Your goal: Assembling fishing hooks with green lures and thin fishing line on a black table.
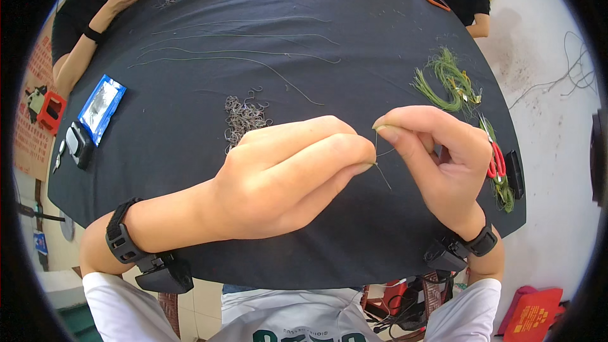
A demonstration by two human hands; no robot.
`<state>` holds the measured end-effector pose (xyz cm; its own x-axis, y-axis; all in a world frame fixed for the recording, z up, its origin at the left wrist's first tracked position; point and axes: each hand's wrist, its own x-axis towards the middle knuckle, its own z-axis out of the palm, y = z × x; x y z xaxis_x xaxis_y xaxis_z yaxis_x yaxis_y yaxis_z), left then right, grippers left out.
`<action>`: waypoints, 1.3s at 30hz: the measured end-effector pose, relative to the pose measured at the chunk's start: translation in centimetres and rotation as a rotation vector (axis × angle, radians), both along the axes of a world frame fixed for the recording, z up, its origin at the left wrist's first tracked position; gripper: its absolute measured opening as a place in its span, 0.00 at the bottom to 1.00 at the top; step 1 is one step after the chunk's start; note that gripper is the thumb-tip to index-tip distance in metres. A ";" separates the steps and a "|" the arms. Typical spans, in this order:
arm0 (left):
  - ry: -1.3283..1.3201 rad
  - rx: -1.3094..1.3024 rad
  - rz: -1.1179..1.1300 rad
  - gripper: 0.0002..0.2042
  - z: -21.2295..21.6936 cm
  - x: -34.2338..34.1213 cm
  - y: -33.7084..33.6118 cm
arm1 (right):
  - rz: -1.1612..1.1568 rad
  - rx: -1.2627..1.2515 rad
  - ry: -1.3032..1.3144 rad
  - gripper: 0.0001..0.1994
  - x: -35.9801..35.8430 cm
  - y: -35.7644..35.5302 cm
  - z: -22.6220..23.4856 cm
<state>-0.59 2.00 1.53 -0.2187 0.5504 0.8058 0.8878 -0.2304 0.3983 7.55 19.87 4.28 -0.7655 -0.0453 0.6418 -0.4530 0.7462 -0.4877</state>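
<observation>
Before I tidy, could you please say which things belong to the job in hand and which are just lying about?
Likely the job's:
thin green thread between left hand and right hand;
pile of dark metal hooks;
bundle of green strands;
red-handled scissors.

Apparently lying about:
flat blue-silver packet;
rounded black-grey object.

A table [158, 158] draped in black cloth fills the middle, its folds toward the far edge catching a soft sheen of light. Past its right edge spreads a pale, smudged surface [538, 57] (floor or wall, I cannot tell which), crossed by loops of thin grey cable. Off the left edge is a tan panel [26, 123] with red print. Below the near edge show cream floor tiles [201, 313] with straight seams and a brown chair [168, 310], partly hidden.
</observation>
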 end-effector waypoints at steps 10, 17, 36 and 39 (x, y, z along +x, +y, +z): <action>0.005 0.016 0.027 0.08 -0.1 0.0 0.0 | -0.006 -0.158 -0.120 0.02 0.1 -0.3 -0.5; 0.051 0.031 0.055 0.08 -0.1 -0.1 0.0 | 0.101 -0.336 -0.206 0.01 -0.2 -0.2 -1.6; 0.036 0.011 0.104 0.09 0.5 0.0 -0.3 | 0.182 -0.198 -0.248 0.05 0.3 -0.9 -1.6; 0.050 0.027 0.120 0.08 0.4 -0.2 -0.3 | 0.179 -0.010 -0.094 0.07 0.3 -1.1 -1.4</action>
